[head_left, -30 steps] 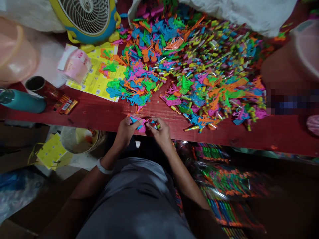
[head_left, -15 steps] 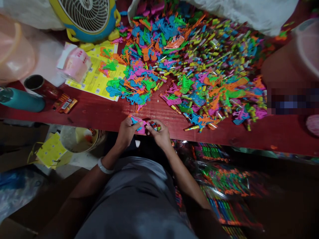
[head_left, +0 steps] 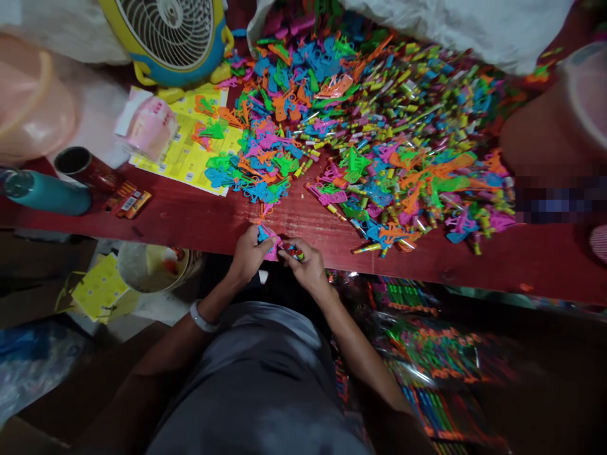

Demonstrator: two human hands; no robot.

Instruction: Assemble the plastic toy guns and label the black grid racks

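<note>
At the near edge of the red worktop (head_left: 199, 221), I hold small toy parts.
My left hand (head_left: 247, 254) pinches a pink plastic piece (head_left: 271, 245); my right hand (head_left: 308, 268) pinches a little tube (head_left: 293, 251). Both seem light, stiff, slippery, best gripped by their edges.

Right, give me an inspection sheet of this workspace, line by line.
Surface: dark red wooden table, worn near its front edge.
Job's things: pink plastic toy piece in the left hand; small multicoloured tube in the right.
Clutter: heap of bright plastic toy parts and tubes, yellow printed sheets, pink tape roll, teal bottle, yellow-and-blue fan.
Grippers: left hand and right hand both pinching, close together.
Cables: nothing seen.
Surroundings: packed toy bags under the table.
</note>
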